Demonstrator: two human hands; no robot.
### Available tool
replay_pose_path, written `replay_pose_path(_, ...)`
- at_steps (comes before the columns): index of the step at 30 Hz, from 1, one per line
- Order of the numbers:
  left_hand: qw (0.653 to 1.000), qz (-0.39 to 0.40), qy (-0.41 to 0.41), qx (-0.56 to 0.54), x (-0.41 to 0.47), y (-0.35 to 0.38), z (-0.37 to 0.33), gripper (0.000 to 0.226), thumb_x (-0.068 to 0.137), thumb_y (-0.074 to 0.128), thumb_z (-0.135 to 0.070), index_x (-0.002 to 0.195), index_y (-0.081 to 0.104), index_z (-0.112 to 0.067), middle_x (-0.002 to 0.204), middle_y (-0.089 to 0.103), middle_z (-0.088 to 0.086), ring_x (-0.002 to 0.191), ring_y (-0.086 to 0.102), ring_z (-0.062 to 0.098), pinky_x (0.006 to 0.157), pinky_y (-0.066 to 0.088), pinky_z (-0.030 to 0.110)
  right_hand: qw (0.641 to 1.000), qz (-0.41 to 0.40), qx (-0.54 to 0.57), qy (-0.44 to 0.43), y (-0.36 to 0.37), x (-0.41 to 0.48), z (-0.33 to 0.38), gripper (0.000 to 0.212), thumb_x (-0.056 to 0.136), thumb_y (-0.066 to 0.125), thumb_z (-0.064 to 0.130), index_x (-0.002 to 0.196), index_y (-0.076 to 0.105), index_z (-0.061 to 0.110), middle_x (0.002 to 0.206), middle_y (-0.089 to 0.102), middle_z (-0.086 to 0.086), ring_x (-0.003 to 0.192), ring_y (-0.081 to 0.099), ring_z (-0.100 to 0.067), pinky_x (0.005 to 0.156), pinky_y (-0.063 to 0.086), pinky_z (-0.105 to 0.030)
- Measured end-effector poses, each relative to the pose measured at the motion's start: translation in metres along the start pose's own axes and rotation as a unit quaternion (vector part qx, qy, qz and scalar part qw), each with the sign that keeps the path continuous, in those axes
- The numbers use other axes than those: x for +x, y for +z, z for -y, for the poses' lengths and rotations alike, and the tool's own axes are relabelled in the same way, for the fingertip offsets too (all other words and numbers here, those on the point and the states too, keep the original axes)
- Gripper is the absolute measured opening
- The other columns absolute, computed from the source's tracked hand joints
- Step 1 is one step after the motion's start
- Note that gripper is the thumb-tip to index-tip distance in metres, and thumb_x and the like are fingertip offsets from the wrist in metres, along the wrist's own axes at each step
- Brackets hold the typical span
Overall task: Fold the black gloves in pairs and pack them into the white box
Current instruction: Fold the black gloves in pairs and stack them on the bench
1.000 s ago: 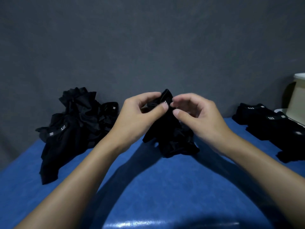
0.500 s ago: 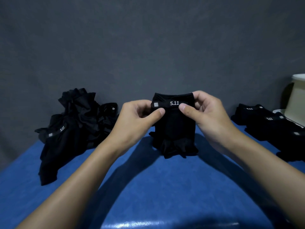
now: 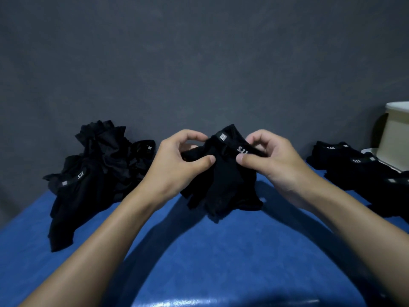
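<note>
A black glove pair [image 3: 223, 180] with a white "5.11" cuff label hangs above the blue table [image 3: 199, 251], its fingers trailing on the surface. My left hand [image 3: 177, 165] pinches the cuff's left side between thumb and fingers. My right hand [image 3: 270, 158] pinches the cuff's right side at the label. The cuff is tilted, its left end higher. A loose heap of black gloves [image 3: 97, 169] lies at the left. Folded black gloves [image 3: 358, 171] lie in a row at the right. The white box [image 3: 396, 134] stands at the far right edge, partly cut off.
A dark grey cloth backdrop [image 3: 199, 63] rises behind the table. A white lid or tray [image 3: 369, 151] lies beside the box. Bare blue surface lies between my forearms, with a glossy strip at the front edge.
The cuff, held flat and level half a second ago, is now twisted and tilted. Both hands have shifted their pinch slightly on it.
</note>
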State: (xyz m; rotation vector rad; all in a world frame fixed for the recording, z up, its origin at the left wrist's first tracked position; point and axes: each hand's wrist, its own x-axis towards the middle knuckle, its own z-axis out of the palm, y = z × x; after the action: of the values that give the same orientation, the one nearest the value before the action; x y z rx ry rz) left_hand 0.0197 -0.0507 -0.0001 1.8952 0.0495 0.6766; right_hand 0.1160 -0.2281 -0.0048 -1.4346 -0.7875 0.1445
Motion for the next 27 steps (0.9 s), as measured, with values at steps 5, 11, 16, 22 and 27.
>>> replay_pose_path(5,0.999,0.028,0.012,0.026,-0.001,-0.0006,-0.0045,0.032,0.079,0.082,-0.009,0.107,0.069,-0.02,0.096,0.073,0.008,0.075,0.068,0.018,0.074,0.06,0.035,0.999,0.053,-0.013,-0.003,0.002,-0.0033,0.0016,0.025,0.083,0.07,-0.001,0.107,0.065,0.005,0.101,0.072,-0.013,0.091,0.067,-0.015,0.083,0.055,-0.03)
replay_pose_path(11,0.998,0.005,-0.018,-0.055,0.0009,-0.003,-0.0039,0.02,0.082,0.076,0.003,0.097,0.07,-0.009,0.074,0.071,-0.004,0.074,0.063,0.015,0.072,0.055,0.023,1.0,0.0,-0.007,0.019,-0.0025,-0.0021,-0.0019,0.012,0.086,0.064,-0.004,0.099,0.061,-0.004,0.086,0.069,-0.011,0.08,0.064,-0.016,0.072,0.052,-0.028)
replay_pose_path(16,0.999,0.017,0.004,-0.037,-0.0014,-0.0025,-0.0065,0.013,0.086,0.073,-0.003,0.085,0.074,-0.015,0.075,0.075,-0.006,0.073,0.069,0.007,0.068,0.057,0.02,0.999,0.038,-0.031,0.013,-0.0023,-0.0042,0.0012,0.025,0.081,0.072,-0.001,0.098,0.06,0.012,0.082,0.064,0.002,0.076,0.059,-0.009,0.069,0.051,-0.024)
replay_pose_path(22,0.998,-0.053,0.011,-0.005,0.0022,-0.0022,-0.0021,0.02,0.093,0.068,-0.015,0.08,0.071,-0.001,0.071,0.07,0.004,0.065,0.061,0.01,0.063,0.05,0.026,0.997,0.046,-0.058,-0.004,0.0014,-0.0085,0.0033,0.01,0.085,0.07,0.003,0.088,0.06,0.001,0.075,0.061,-0.003,0.07,0.058,-0.011,0.065,0.05,-0.023)
replay_pose_path(27,0.997,-0.079,-0.001,0.017,0.0038,-0.001,0.0015,0.027,0.097,0.063,-0.022,0.078,0.073,-0.004,0.067,0.068,0.006,0.061,0.058,0.009,0.062,0.047,0.026,0.994,0.045,-0.102,0.018,-0.0005,-0.0081,0.0013,0.021,0.084,0.071,0.003,0.075,0.052,0.008,0.066,0.055,-0.003,0.062,0.053,-0.011,0.057,0.044,-0.022)
